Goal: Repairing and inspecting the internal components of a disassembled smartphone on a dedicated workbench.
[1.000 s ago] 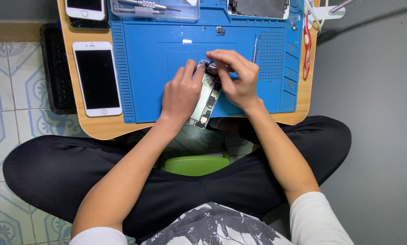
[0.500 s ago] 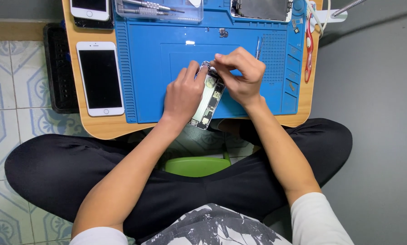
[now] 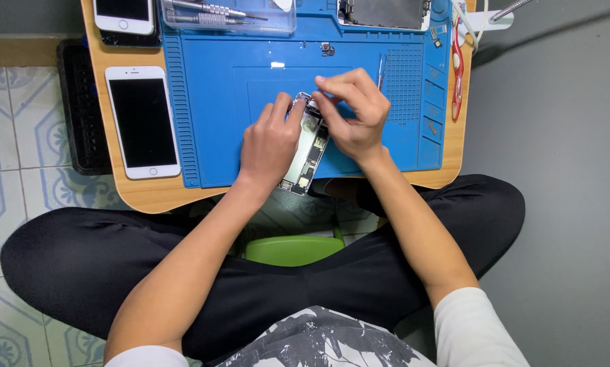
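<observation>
Pinching at the top end of the opened phone body with its bare circuit boards [image 3: 308, 146], the right hand [image 3: 352, 115] has its fingertips closed together on some small part there, too tiny to name from this view. The left hand [image 3: 269, 139] is clamped along the phone's left edge, steadying it on the blue silicone repair mat [image 3: 216, 102].

The phone's lower end hangs past the near edge of the mat and of the wooden surface [image 3: 148, 197], so a hard tug could tip it into the lap. A small part could also spring loose and be lost.

Left of the mat lies one white smartphone with a dark screen [image 3: 143, 122]; a second white phone [image 3: 123, 15] sits beyond it. Beyond the mat's far edge: one clear tray of screwdrivers [image 3: 227, 15] and one detached screen assembly [image 3: 385, 13]. Right of the opened phone lies one pair of metal tweezers [image 3: 381, 71], and further right one red-handled tool [image 3: 458, 75].
</observation>
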